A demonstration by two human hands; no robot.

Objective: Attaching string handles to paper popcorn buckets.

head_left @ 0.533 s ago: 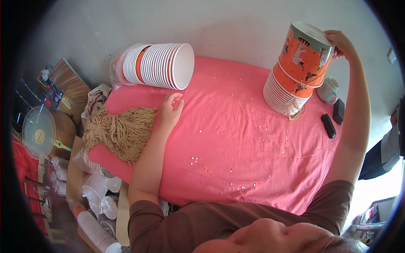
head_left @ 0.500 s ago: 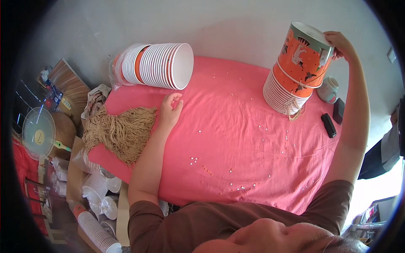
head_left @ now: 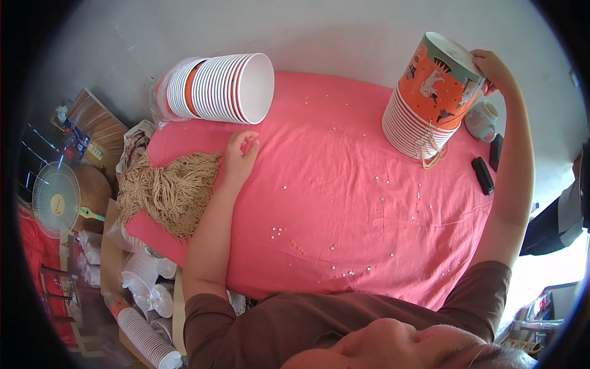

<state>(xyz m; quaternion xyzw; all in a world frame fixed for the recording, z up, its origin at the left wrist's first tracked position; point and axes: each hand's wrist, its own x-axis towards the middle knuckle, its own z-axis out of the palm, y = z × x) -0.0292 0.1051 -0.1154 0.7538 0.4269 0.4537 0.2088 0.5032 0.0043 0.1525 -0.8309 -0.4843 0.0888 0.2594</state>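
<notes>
While the right hand [head_left: 491, 66] is kept at the upper right of the frame, its grip is closed over the top rim of the orange printed bucket [head_left: 444, 80], which crowns the upright stack of white cups [head_left: 410, 126]. Compared with half a second ago, almost nothing is seen to have shifted: the bucket is tilted as before and the hand is held at the same spot on the rim. The left hand [head_left: 238, 157] is laid flat on the pink-covered worktop [head_left: 344, 203] at centre left, its grip empty and loosely spread, just beside the tangle of tan cord [head_left: 169, 190]. A second stack of cups [head_left: 215, 89] is lying on its side at the upper left. Small beads [head_left: 335, 246] are scattered over the cloth. From so little movement, a steadying hold on the bucket is judged, not a lift.
</notes>
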